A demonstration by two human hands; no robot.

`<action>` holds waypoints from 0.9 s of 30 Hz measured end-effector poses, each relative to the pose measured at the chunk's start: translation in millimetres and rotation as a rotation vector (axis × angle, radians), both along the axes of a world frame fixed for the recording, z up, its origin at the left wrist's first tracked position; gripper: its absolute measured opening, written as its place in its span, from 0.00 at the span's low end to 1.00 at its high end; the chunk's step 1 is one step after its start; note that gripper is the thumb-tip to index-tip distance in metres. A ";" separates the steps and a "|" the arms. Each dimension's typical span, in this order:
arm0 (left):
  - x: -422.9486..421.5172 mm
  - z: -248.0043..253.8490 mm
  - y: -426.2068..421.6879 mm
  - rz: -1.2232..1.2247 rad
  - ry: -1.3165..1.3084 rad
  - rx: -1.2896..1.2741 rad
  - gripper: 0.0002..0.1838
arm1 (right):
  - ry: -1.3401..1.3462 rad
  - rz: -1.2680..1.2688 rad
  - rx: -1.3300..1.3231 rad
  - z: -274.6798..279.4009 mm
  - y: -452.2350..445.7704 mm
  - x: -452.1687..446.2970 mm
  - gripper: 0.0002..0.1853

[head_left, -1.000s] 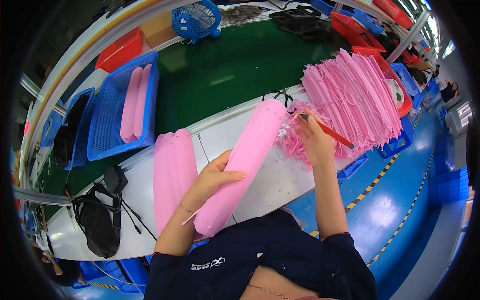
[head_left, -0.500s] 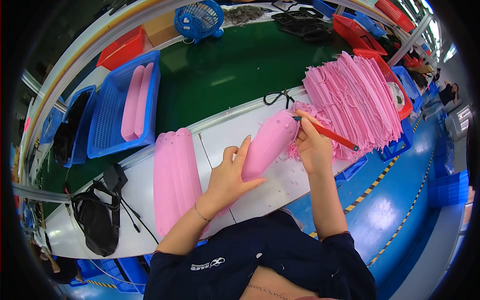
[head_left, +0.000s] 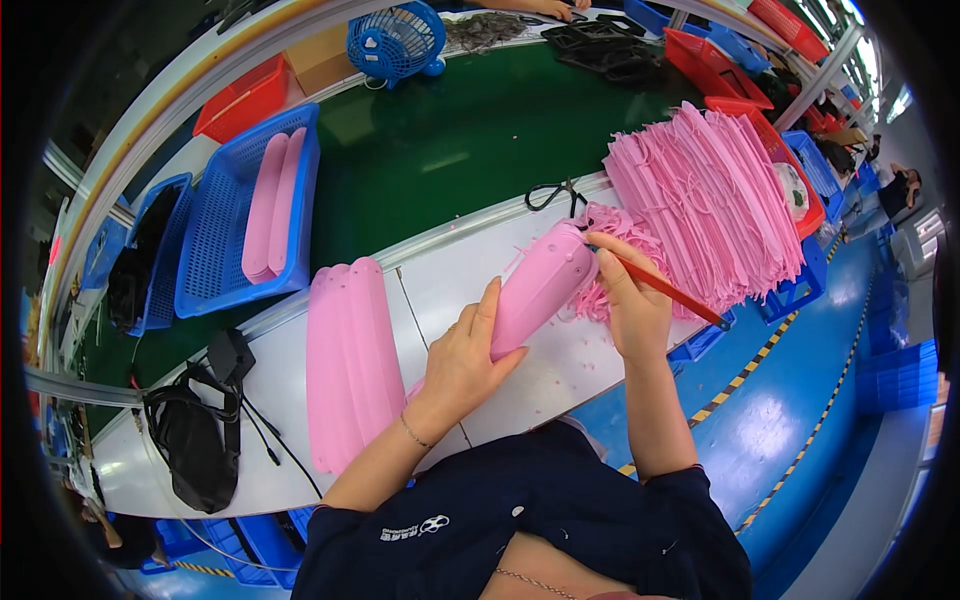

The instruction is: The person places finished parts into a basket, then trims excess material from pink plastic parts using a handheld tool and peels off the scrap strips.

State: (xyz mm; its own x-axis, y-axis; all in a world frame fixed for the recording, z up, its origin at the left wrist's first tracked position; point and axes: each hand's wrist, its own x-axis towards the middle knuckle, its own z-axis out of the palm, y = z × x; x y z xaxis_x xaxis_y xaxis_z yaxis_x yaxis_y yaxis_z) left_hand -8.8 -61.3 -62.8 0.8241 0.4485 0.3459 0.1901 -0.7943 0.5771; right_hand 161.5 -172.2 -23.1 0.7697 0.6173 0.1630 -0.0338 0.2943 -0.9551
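My left hand (head_left: 462, 355) is wrapped round the lower part of a long, rounded pink plastic piece (head_left: 537, 290) and holds it tilted above the white bench. Small holes show near the piece's upper end. Between the fingers and thumb of my right hand (head_left: 636, 305) is a slim red-handled tool (head_left: 672, 288), its dark tip by the upper right edge of the piece; the exact tip is hard to make out. Curled pink trimmings (head_left: 625, 232) lie behind the right hand. Left of my left hand, several similar pink pieces (head_left: 350, 365) lie side by side.
A tall stack of pink strips with ragged edges (head_left: 700, 205) stands at right. Black-handled cutters (head_left: 560, 195) lie at the bench's back edge. A blue basket (head_left: 215, 230) holds two pink pieces. Far left are a black pouch (head_left: 200, 450) and cables; a blue fan (head_left: 397, 42) stands behind. Another person's hand (head_left: 555, 8) shows at the top.
The right hand and tool have shifted slightly down and right along the piece's edge. The left hand and piece have turned a little. Another person's arm has appeared at the top.
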 end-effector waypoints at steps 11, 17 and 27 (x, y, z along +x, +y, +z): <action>-0.5 4.1 -1.7 -0.005 -0.153 0.006 0.38 | -0.400 -0.270 -0.062 15.7 5.7 -1.4 0.10; -8.1 21.1 4.9 -0.100 -0.318 -0.116 0.39 | 0.041 -0.051 -0.103 0.0 12.2 2.0 0.11; -48.8 86.7 73.7 -0.007 -0.863 -0.598 0.38 | -0.130 0.102 -0.433 -58.8 -8.7 -28.7 0.09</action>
State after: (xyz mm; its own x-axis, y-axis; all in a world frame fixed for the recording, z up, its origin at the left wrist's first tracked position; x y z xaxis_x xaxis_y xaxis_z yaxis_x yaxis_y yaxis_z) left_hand -57.6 12.4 23.9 0.4068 0.7362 0.5408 -0.4759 -0.3345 0.8134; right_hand 132.7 -180.9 -81.9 0.6920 0.7210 -0.0355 0.0859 -0.1310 -0.9877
